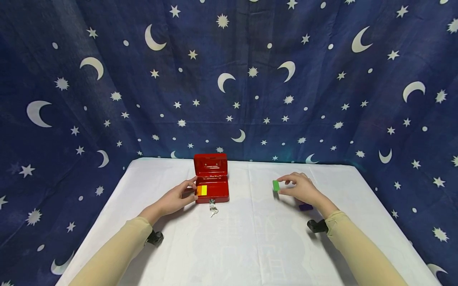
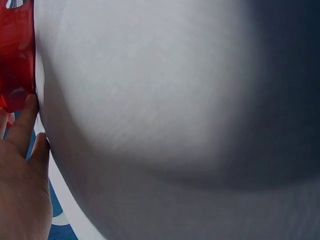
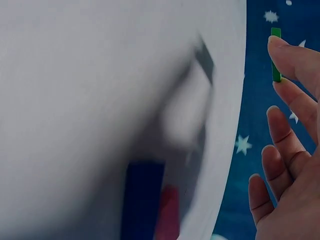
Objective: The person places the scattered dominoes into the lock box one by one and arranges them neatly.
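A red metal cash box (image 1: pixel 222 197) stands with its lid raised; an orange block (image 1: pixel 199 191) and a yellow block (image 1: pixel 204 190) lie inside it. My left hand (image 1: pixel 175 199) touches the box's left side, its thumb near the front corner and fingers farther back. In the left wrist view, extended fingers (image 2: pixel 22 125) meet the red wall. My right hand (image 1: pixel 299 188) pinches a small green block (image 1: pixel 276 185) between thumb and index finger, raised above the table. The other fingers are spread loosely in the right wrist view.
A dark blue block (image 1: pixel 305 207) lies under the right wrist, beside a pink block (image 3: pixel 169 212) in the right wrist view. A padlock with keys (image 1: pixel 213 208) is at the box's front. Starry cloth (image 1: pixel 250 99) hangs behind the white-covered table (image 1: pixel 229 250).
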The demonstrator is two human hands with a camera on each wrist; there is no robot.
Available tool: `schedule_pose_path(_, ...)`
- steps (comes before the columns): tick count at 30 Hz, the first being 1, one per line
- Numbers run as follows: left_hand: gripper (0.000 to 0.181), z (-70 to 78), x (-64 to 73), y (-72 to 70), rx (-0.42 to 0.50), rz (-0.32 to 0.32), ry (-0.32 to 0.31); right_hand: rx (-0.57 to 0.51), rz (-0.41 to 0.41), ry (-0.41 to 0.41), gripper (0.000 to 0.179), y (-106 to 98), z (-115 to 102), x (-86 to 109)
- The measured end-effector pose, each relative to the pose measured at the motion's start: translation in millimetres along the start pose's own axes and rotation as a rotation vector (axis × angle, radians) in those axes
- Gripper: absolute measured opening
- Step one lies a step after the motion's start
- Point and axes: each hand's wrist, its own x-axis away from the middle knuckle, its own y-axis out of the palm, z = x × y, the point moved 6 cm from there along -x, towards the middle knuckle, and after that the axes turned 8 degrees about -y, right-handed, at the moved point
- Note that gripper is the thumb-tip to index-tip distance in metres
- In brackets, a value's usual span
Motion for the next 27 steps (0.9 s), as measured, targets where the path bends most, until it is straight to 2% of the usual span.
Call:
schedule_pose_path(10,0.031,0.1,0.1,-0.3,-0.004,0.001,-0.002,-0.048,-0.007,-0.091,0.045,14,-36,-18.7)
schedule_pose_path(27,0.033,0.0,0.0,0.0,-0.009,-0.009,-0.009,-0.082,-0.039,-0.11,0.043,44,-78,-53.8)
